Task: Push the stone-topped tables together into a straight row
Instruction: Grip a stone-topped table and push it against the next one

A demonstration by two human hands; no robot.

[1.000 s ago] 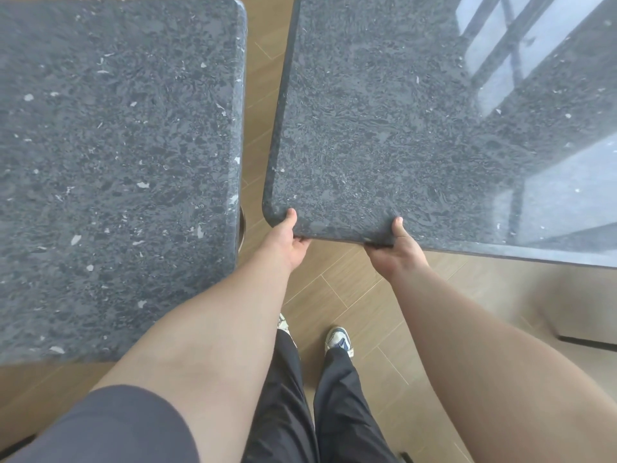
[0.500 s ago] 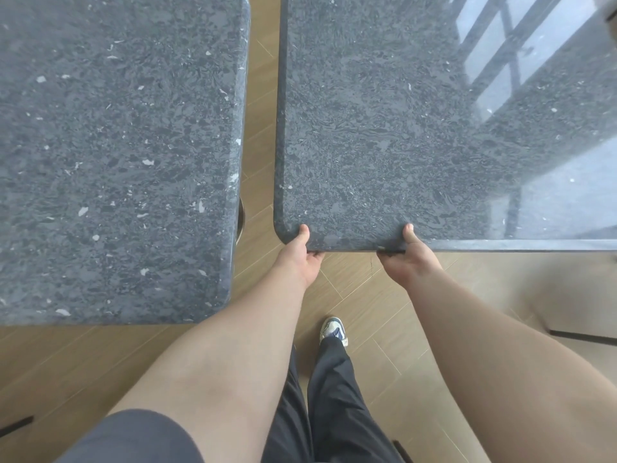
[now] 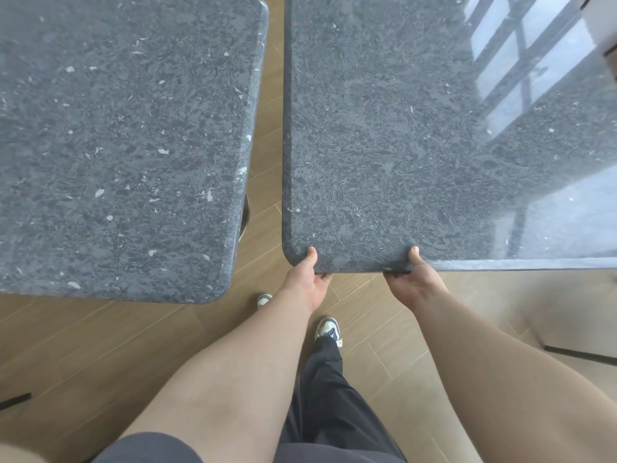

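At the near edge of the right table (image 3: pixel 384 145), left hand (image 3: pixel 305 279) and right hand (image 3: pixel 414 282) both grip the stone – thumbs on top, fingers curled under; left table (image 3: pixel 127 145) stands beside it, a floor (image 3: pixel 267 111) gap between

A wooden plank floor (image 3: pixel 100 342) is carrying everything here, its boards running diagonally toward two o'clock. Two dark, speckled stone worktops are standing on it side by side. The left worktop (image 3: pixel 117 145) is filling the nine-to-eleven o'clock part of the view, with its rounded near corner lying toward seven o'clock. The right worktop (image 3: pixel 384 128) is filling the twelve-to-three o'clock part and is reflecting window bars toward two o'clock. A narrow strip of floor is showing between them, so they are sitting near each other but apart, and their near edges are not lining up. Nothing visible is lying on either top.
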